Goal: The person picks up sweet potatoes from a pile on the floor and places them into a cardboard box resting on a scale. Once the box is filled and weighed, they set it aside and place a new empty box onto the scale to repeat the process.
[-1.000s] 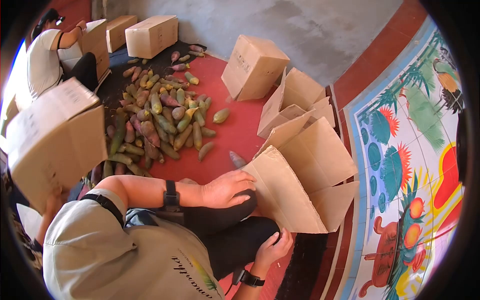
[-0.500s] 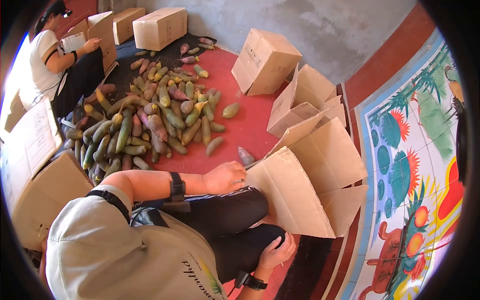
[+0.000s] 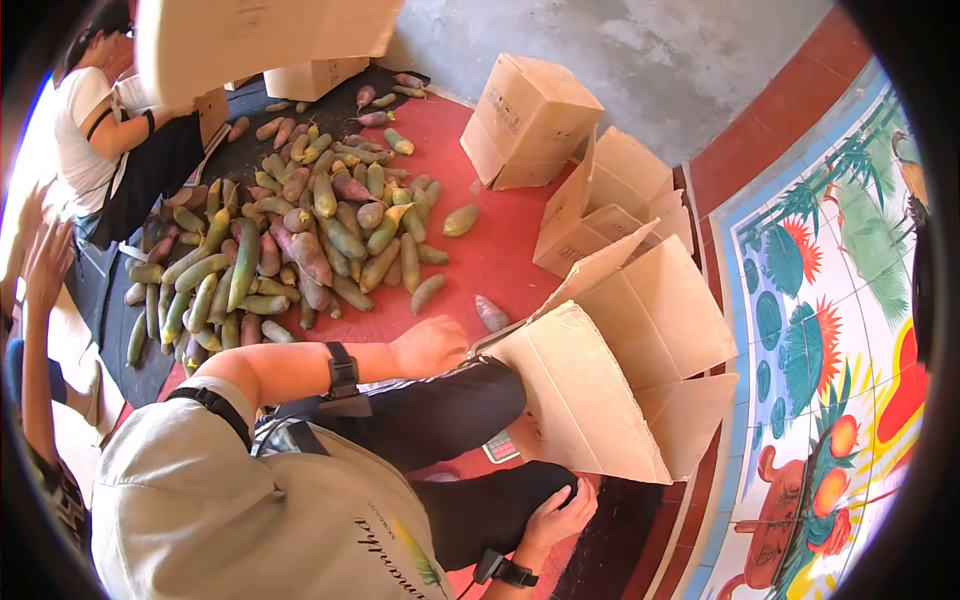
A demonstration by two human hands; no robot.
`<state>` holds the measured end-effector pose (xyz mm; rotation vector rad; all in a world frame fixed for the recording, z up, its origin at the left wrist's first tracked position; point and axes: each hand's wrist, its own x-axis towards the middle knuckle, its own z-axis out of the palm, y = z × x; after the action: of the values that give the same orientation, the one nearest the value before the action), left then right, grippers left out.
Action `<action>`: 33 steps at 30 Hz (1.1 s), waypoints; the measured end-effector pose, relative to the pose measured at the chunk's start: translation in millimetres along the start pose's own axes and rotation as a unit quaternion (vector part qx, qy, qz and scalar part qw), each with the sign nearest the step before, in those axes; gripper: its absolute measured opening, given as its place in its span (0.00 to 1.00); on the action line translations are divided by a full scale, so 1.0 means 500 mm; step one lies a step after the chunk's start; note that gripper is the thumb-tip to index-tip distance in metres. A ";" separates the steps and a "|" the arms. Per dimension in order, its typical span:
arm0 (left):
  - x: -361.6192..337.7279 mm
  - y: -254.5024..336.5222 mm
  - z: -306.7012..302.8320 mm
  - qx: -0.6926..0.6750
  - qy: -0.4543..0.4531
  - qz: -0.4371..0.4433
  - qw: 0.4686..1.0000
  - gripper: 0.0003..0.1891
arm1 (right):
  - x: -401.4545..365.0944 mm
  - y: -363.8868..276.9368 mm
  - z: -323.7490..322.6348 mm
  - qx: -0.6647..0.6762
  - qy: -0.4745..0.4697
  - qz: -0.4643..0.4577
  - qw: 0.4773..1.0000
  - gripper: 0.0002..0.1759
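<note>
My left hand [image 3: 430, 347] is closed in a fist above my raised knee, beside the near flap of an open cardboard box [image 3: 590, 390]. Its fingertips are turned away, so anything inside them is hidden. My right hand [image 3: 562, 515] rests on my other knee, below that box, with its fingers laid out over the dark trouser cloth. Past my left forearm lies a heap of long green and reddish vegetables [image 3: 340, 235]. One single reddish vegetable [image 3: 491, 313] is on the red floor near the box.
More cartons [image 3: 530, 120] stand along the wall, one with open flaps [image 3: 620, 190]. A large carton [image 3: 270, 45] hangs over the top left. A co-worker [image 3: 95, 130] sits behind the heap; another person's hand [image 3: 48, 262] is raised at the left. A keypad device [image 3: 500, 447] lies between my legs.
The cartons at the left edge have gone from there, and a large carton now covers the top left. Another person's hands have appeared. My left hand has drawn slightly back and up, its fingers curled.
</note>
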<state>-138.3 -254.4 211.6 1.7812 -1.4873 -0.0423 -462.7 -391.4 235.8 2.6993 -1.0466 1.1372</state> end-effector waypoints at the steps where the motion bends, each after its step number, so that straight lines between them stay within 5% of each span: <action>1: -0.002 -0.006 0.002 -0.001 -0.001 0.003 1.000 0.06 | -0.002 0.002 0.001 -0.002 0.002 0.001 1.000 0.12; 33: 0.005 -0.063 -0.031 -0.023 0.000 -0.030 0.999 0.07 | 0.005 -0.003 0.023 -0.040 -0.021 0.002 0.999 0.14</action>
<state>-104.2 -248.3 204.7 1.7888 -1.4222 -0.1061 -453.6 -394.6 229.4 2.6710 -1.0809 1.0193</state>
